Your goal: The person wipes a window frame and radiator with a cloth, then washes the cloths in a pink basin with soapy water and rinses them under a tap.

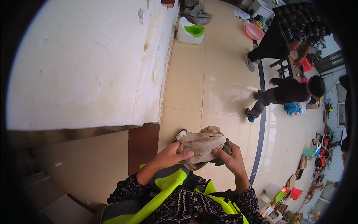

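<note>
Both of my hands hold a crumpled beige cloth (202,145) in front of my body. My left hand (173,155) grips its left edge, thumb on top. On the right side, my right hand (230,158) pinches the cloth together with a dark green fabric part (227,148) that shows at that end. The fingers under the cloth are hidden. Below lies the tiled floor, with part of a shoe (181,134) just beyond the cloth.
A white wall (92,67) stands at left. Farther off are a white and green child's potty (193,32), a grey cloth (197,12) and a pink basin (254,31). At right, one person (299,25) bends over a wooden bench (293,65); another (288,91) stands nearby.
</note>
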`<state>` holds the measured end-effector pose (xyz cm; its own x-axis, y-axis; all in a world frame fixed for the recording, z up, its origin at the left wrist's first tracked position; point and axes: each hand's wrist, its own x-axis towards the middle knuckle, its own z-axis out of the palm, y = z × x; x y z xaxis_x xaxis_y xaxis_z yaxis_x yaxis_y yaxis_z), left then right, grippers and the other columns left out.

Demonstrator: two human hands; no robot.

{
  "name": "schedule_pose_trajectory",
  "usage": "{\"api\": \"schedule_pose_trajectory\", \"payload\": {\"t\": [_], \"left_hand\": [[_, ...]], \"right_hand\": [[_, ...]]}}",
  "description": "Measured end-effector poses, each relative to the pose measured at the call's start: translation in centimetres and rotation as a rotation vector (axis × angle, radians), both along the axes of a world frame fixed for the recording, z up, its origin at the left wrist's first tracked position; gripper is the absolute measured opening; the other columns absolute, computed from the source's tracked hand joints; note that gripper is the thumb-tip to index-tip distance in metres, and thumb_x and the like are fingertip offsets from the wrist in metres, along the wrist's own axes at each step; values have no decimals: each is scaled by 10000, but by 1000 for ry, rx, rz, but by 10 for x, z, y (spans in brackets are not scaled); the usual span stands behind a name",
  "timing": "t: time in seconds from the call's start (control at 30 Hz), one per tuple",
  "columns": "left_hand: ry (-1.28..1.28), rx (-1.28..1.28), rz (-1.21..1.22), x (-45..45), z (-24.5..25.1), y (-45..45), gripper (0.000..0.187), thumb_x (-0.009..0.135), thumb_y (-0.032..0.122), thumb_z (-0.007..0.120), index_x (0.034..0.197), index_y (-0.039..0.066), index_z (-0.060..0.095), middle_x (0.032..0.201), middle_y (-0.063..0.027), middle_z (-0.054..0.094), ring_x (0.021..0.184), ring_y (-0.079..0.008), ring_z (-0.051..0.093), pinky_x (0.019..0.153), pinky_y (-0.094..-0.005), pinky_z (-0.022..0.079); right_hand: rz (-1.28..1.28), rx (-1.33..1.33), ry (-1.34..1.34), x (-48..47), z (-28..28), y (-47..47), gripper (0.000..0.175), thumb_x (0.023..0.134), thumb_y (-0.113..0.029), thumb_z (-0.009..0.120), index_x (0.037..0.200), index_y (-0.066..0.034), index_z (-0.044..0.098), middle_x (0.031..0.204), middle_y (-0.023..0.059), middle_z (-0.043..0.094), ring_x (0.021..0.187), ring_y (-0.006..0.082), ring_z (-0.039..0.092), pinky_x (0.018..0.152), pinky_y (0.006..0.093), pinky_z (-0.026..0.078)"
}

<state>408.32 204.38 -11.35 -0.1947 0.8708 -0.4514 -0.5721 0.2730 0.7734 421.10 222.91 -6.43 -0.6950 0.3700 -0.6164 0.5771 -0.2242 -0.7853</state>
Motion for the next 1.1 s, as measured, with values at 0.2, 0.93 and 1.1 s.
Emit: {"api": "schedule_pose_trajectory", "payload": {"t": [0.2,0.93,1.1], "left_hand": [[-57,-64,221,-102,-7,143,529,820,228,608,1201,-59,378,1107,-87,515,983,-132,500,851,-275,414],[411,1,233,-608,-67,860,308,787,185,631,967,-51,550,856,-57,591,784,-80,522,706,-220,438],[379,-21,18,-714,-98,1016,444,826,284,585,1120,-36,491,1002,-60,563,868,-102,526,781,-237,424]], "right_hand": [[104,49,34,-115,-17,146,299,765,-232,651,881,33,576,683,12,576,586,56,493,514,205,408],[-285,52,202,-532,-78,803,319,814,-300,605,898,3,557,760,40,594,642,86,546,521,219,447],[-478,32,238,-607,-89,933,312,837,-291,571,935,3,535,791,73,608,655,139,607,513,235,482]]}}
